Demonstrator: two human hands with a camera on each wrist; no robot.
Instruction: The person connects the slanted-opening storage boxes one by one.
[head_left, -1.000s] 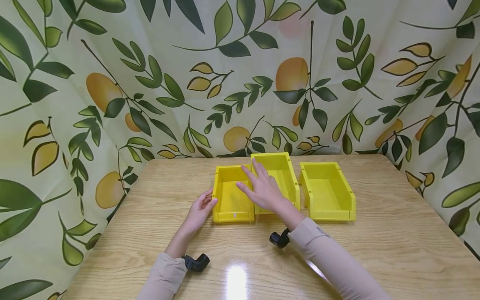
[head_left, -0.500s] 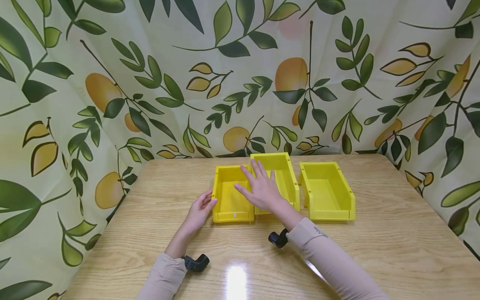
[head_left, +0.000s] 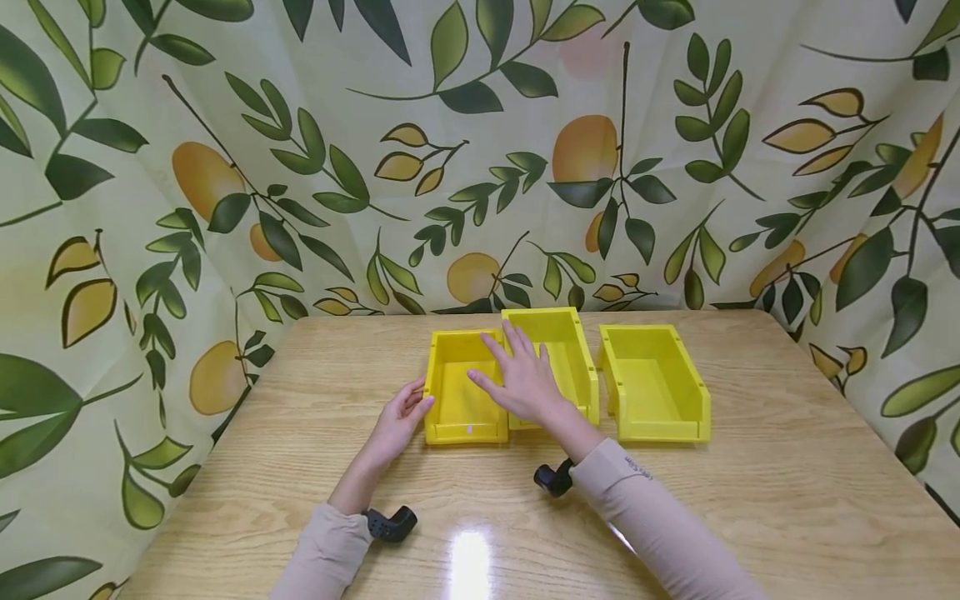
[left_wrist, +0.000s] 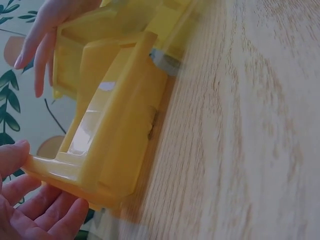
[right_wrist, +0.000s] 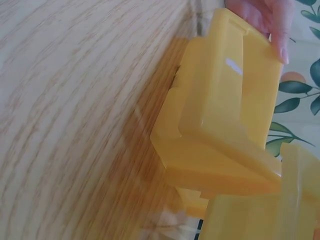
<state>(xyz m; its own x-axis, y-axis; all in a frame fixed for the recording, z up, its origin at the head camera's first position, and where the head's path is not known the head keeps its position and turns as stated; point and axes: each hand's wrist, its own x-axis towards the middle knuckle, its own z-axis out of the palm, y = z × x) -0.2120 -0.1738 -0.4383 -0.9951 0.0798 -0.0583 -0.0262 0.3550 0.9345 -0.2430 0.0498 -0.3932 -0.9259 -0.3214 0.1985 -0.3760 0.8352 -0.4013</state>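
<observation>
Three yellow storage bins with low, cut-down fronts stand side by side on the table. My left hand [head_left: 399,421] is at the left side wall of the deeper-yellow left bin [head_left: 467,392], thumb by the rim and fingers against the outside. In the left wrist view, the thumb and fingers of this hand [left_wrist: 35,202] sit around that bin's corner. My right hand [head_left: 528,383] has its fingers spread over the middle bin [head_left: 576,371], holding nothing, and hides part of it and of the left bin's right rim. No contents show in the left bin.
The right bin [head_left: 656,387] stands a little apart from the middle one. Wood-grain tabletop [head_left: 525,542] stretches toward me. A leaf-and-fruit patterned cloth [head_left: 480,167] hangs behind the table and along both sides. Black wrist cameras [head_left: 392,525] sit on both wrists.
My right hand has shifted very slightly to the left above the bins. The left hand and all three bins stay where they were.
</observation>
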